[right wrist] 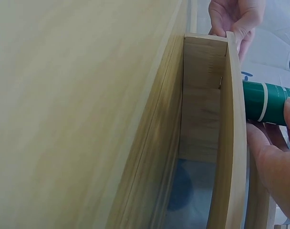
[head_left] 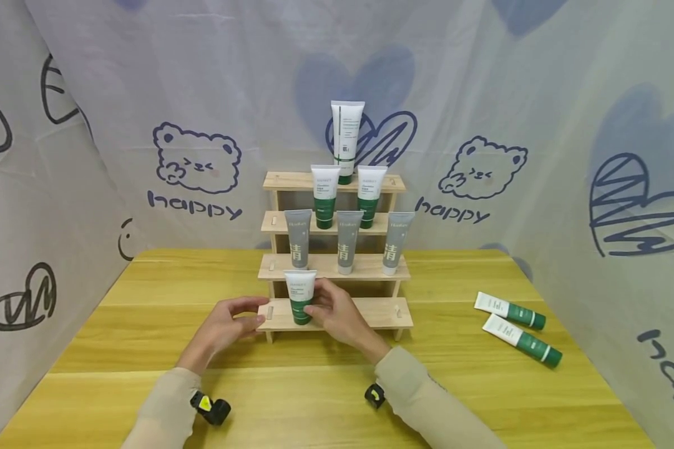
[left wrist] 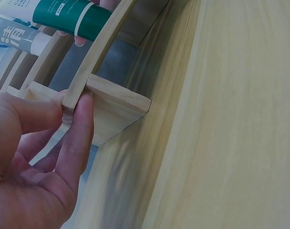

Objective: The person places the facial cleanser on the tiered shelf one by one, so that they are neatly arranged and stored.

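A small white and green squeeze tube (head_left: 299, 289) stands cap down on the lowest step of a wooden display rack (head_left: 365, 315). My right hand (head_left: 339, 317) holds this tube near its green cap end, thumb in front. In the right wrist view the thumb presses the tube's green part (right wrist: 274, 102). My left hand (head_left: 223, 329) pinches the left end of the bottom step between thumb and fingers, plain in the left wrist view at the board's corner (left wrist: 77, 93).
Higher steps hold several upright tubes: grey ones (head_left: 347, 240), two white-green ones (head_left: 325, 193) and a tall white one (head_left: 347, 134) on top. Two more tubes (head_left: 522, 340) lie on the table's right side. A printed cloth (head_left: 202, 75) hangs behind and at both sides.
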Demonstrator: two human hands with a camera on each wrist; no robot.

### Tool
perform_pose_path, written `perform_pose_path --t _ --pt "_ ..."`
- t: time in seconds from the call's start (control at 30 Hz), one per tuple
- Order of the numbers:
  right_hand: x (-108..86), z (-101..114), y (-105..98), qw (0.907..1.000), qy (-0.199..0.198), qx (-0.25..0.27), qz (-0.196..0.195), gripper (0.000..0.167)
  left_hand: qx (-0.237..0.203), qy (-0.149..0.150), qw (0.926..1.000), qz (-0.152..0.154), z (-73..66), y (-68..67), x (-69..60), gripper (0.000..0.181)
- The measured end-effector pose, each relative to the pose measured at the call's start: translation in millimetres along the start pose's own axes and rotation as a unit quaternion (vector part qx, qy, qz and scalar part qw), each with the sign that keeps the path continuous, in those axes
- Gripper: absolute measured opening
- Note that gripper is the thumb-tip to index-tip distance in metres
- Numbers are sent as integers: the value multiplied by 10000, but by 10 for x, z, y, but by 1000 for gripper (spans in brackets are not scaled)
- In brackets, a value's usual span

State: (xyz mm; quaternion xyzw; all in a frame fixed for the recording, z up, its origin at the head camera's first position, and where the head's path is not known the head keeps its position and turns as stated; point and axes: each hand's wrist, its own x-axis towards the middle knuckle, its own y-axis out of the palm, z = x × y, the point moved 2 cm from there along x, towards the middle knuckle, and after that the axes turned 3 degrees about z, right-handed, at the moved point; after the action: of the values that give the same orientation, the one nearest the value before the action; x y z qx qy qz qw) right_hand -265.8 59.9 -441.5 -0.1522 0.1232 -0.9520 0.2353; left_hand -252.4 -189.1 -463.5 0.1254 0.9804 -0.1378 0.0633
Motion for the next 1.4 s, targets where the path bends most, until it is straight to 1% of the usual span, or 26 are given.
perform_pose_path --t 0.2,0.37,0.43,0.63,0.73,0.83,0.93,1.07,1.17,1.27,1.4 --pt "-3 -9 8 10000 32 34 4 37 -31 -5 10000 -3 -6 6 -15 47" --pt "0 -13 10 9999 82 81 -11 38 24 88 9999 54 -14 3 -20 48" --pt "3 -11 14 10000 37 85 -11 38 -14 51 10000 11 -12 -2 -20 47" --pt "1 -22 35 9999 6 106 16 38 -36 41 10000 21 -7 -10 -37 48" --pt "-14 -21 29 9999 74 69 26 41 -26 44 10000 49 -1 -5 -34 48" --pt "-42 -10 -13 9999 154 52 6 46 -56 -11 10000 6 -4 -1 -28 47" --pt "-78 16 -102 9998 154 90 -16 48 -60 -37 10000 -12 -10 -4 -18 46" --pt "-129 52 -280 10000 23 26 75 42 -41 -50 10000 -26 -13 -9 -9 45" --pt "-185 76 -443 9996 48 -209 163 37 12 -66 10000 -40 -15 -9 -12 45" --pt "-256 107 -619 9985 152 -476 244 36 65 -63 9999 -46 -17 -8 -16 45" --pt "-361 172 -861 9964 179 -750 356 34 29 -72 10000 -60 -20 -6 -23 45"
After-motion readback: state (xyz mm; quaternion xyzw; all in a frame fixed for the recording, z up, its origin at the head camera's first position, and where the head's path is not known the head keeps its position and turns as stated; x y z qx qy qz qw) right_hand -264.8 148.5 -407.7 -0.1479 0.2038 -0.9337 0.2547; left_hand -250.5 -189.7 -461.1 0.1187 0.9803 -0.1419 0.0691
